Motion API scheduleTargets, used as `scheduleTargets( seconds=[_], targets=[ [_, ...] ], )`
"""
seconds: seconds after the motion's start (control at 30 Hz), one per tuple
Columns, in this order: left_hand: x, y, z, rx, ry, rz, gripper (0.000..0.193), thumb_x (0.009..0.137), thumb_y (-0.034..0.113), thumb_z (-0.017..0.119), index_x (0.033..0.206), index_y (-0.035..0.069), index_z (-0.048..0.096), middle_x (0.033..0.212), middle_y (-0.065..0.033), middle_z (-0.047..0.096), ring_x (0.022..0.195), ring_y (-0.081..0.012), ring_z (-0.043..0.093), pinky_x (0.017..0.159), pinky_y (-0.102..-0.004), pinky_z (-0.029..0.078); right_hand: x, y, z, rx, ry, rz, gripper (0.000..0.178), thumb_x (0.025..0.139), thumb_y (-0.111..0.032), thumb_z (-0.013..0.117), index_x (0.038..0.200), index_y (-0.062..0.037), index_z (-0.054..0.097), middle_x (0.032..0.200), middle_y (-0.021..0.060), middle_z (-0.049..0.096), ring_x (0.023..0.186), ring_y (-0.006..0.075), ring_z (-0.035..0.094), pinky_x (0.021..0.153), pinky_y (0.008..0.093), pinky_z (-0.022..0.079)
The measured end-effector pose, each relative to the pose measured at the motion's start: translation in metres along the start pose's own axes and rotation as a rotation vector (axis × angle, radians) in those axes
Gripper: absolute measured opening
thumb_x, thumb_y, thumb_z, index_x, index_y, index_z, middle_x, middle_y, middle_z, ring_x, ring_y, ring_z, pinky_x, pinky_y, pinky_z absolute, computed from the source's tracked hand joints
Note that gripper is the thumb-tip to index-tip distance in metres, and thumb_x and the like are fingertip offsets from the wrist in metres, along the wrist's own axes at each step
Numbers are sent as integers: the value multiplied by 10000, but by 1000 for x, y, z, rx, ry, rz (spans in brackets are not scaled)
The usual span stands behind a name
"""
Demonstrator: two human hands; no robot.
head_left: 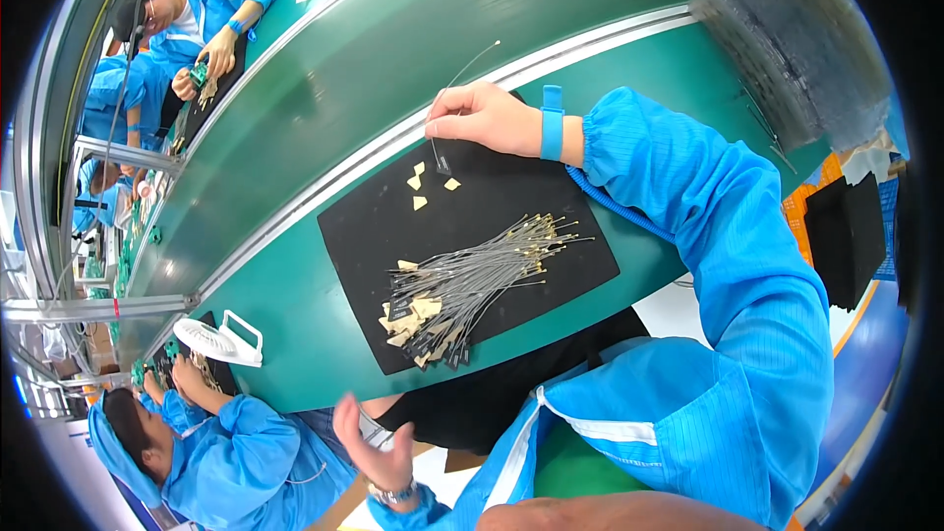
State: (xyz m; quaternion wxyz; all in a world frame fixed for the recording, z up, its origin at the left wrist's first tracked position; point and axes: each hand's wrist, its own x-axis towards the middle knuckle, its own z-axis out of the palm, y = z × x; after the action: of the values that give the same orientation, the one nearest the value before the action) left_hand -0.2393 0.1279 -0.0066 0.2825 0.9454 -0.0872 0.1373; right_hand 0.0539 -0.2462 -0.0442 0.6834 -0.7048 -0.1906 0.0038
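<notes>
My right hand, with a blue wrist strap, pinches a thin grey cable between thumb and fingers above the far edge of a black mat. One end of the cable rises past the hand to a small tip; the other hangs toward the mat. Nearby on the mat lie several small cream paper pieces. A bundle of similar cables is spread across the mat's near half, with cream tabs at its left end. My left hand is off the table, fingers apart, holding nothing.
The mat lies on a green table with a metal rail along its far side. A white fan stands left, near a co-worker. Another person works beyond. A blurred grey stack is far right.
</notes>
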Motion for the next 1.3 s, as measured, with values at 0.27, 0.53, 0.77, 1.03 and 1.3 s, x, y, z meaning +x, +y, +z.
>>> scheduleTargets(
  seconds=[0.27,0.53,0.77,1.03,1.3],
  targets=[
    [94,59,66,295,-285,279,1016,540,302,888,1400,57,406,1528,-279,244,1376,-465,314,1043,-508,325,-2,2,0,7,13,10,230,875,-229,696,948,-11,703,846,56,689,814,111,607,759,270,481],
    [112,61,62,201,-370,278,849,552,181,867,1324,119,520,1469,-261,350,1326,-458,397,950,-496,401,2,-3,0,-37,-25,23,181,905,-146,660,965,23,685,942,54,678,890,115,615,816,261,484],
    [121,51,68,193,-319,342,755,571,118,827,1278,123,564,1459,-239,392,1126,-370,547,850,-419,440,-1,-3,-1,-72,-9,44,187,905,-155,662,960,23,684,933,52,677,882,113,614,808,261,484],
    [135,47,69,168,-300,350,779,567,148,856,1287,134,559,1463,-232,389,1039,-382,563,837,-426,469,-2,-4,-1,-65,-12,24,182,906,-149,667,956,26,682,915,52,671,872,110,610,788,259,480],
    [153,31,46,-132,-395,172,775,693,189,786,1372,5,461,1484,-250,352,1316,-428,425,1084,-463,366,0,11,1,-43,36,-110,227,860,-231,708,928,-14,705,825,90,691,786,148,637,733,297,500]
  ],
)
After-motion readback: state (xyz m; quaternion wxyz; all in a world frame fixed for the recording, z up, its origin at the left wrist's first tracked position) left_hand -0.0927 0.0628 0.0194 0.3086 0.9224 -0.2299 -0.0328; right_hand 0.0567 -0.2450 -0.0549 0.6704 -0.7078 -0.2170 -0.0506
